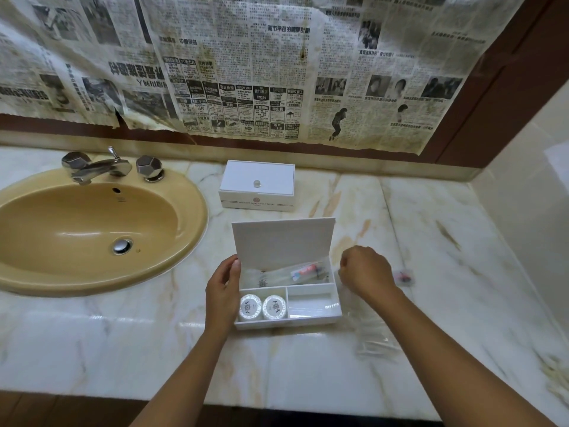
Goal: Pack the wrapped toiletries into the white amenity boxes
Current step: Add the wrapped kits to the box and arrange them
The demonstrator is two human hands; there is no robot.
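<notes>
An open white amenity box (pixel 314 318) stands on the marble counter with its lid (pixel 283 241) raised. Its back compartment holds a clear wrapped dental kit (pixel 304 271). Two round wrapped soaps (pixel 263 307) fill the front left compartment, and a clear packet lies in the front right one. My left hand (pixel 223 291) grips the box's left side, thumb at the lid's edge. Just right of the box, my right hand (pixel 366 269) is curled over a blurred clear wrapped packet (pixel 374 337) and appears to hold it. A second amenity box (pixel 257 188), closed, stands behind.
A tan sink (pixel 92 229) with a chrome tap (pixel 101 167) fills the counter's left. A small blurred red-and-black wrapped item (pixel 404 277) lies right of my right hand. Newspaper covers the wall behind. A white wall bounds the counter on the right.
</notes>
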